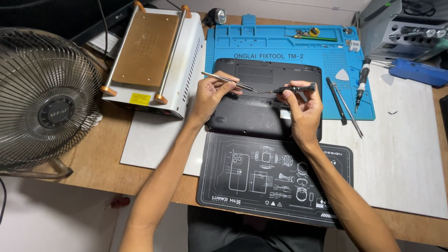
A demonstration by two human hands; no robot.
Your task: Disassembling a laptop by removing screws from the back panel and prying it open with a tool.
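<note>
Nearest lies a dark printed mat (275, 177) at the desk's (98, 158) front edge, just touching the black laptop (252, 112), which lies underside up. Left hand (210, 95) pinches steel tweezers (231, 82); right hand (303, 109) closes on a black screwdriver (294, 88), tips meeting over the laptop. Open room lies right; a white heating box (154, 56) and fan (46, 98) crowd the left.
</note>
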